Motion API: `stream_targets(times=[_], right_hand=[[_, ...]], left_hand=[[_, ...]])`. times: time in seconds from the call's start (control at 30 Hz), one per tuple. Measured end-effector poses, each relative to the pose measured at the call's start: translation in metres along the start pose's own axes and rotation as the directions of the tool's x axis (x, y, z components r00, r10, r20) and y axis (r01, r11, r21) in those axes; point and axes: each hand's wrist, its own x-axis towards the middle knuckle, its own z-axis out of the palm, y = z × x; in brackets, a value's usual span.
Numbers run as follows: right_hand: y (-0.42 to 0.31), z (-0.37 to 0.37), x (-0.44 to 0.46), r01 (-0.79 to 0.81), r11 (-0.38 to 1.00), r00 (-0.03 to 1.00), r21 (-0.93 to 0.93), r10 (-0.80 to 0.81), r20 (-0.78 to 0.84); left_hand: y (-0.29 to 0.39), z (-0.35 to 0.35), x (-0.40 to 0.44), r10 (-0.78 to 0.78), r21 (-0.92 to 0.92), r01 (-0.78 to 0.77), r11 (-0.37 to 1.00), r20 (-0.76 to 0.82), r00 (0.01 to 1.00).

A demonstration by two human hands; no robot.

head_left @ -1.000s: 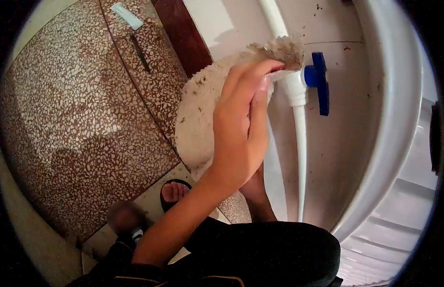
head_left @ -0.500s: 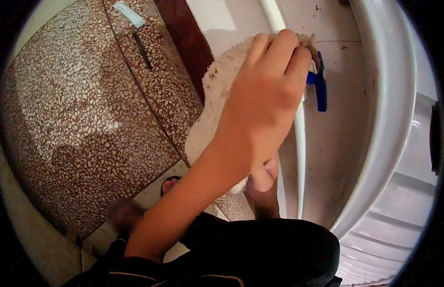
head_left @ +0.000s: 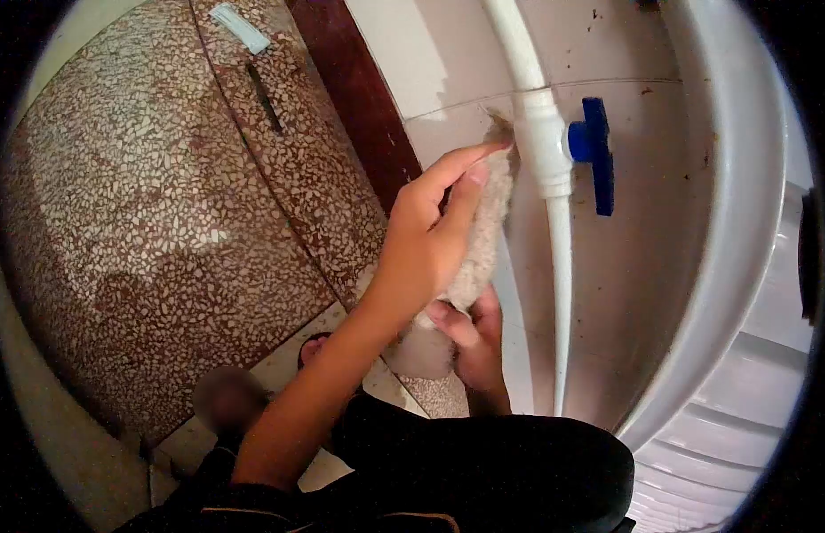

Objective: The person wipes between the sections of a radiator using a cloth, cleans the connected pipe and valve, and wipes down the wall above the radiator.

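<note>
Just left of the valve (head_left: 544, 142), left hand (head_left: 421, 235) pinches the cloth (head_left: 486, 240) at its far end, right hand (head_left: 479, 342) grips it nearer, both closed snug. Specks (head_left: 646, 91) dot the tile (head_left: 625, 284), so I'd guess partway; can't tell exactly.

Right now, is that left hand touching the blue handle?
Apart. The head view shows the white valve body between the left hand and the blue handle.

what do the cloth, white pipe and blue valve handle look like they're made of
Cloth: soft textile, perhaps terry or fleece, judging by its fuzzy surface; the fibre is unclear.
White pipe: probably smooth plastic, given its even white surface.
Blue valve handle: likely moulded plastic, solid blue and fairly matte, though painted metal isn't ruled out.
</note>
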Motion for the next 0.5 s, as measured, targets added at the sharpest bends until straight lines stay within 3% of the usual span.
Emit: stream_targets(times=[0.03,0.13,0.27,0.33,0.37,0.4,0.5], right_hand=[[0.000,-0.003,-0.005,0.025,0.998,0.999,0.056,-0.024,-0.025],[-0.015,-0.001,-0.013,0.019,0.990,0.995,0.140,-0.005,-0.102],[-0.004,0.000,-0.014,0.111,0.963,0.991,0.244,-0.087,-0.105],[0.004,0.002,-0.015,0.143,0.958,0.987,0.249,-0.119,-0.110],[0.007,0.003,-0.016,0.151,0.957,0.985,0.248,-0.125,-0.117],[0.008,0.004,-0.016,0.159,0.956,0.984,0.247,-0.132,-0.119],[0.005,0.002,-0.016,0.171,0.959,0.982,0.225,-0.149,-0.113]], left_hand=[[0.005,0.005,-0.003,-0.141,-0.187,0.144,0.972,0.027,0.990],[0.011,0.018,-0.004,-0.114,-0.322,0.077,0.944,-0.099,0.989],[0.017,0.019,-0.014,-0.064,-0.242,0.044,0.969,-0.075,0.995],[0.014,0.017,-0.019,0.101,-0.105,-0.106,0.989,-0.051,0.994],[0.017,0.015,-0.028,0.099,-0.098,-0.105,0.990,-0.058,0.993],[0.031,0.014,-0.032,-0.063,-0.083,0.062,0.995,-0.012,0.998],[0.035,0.018,-0.026,-0.070,0.010,0.071,0.997,-0.032,0.997]])
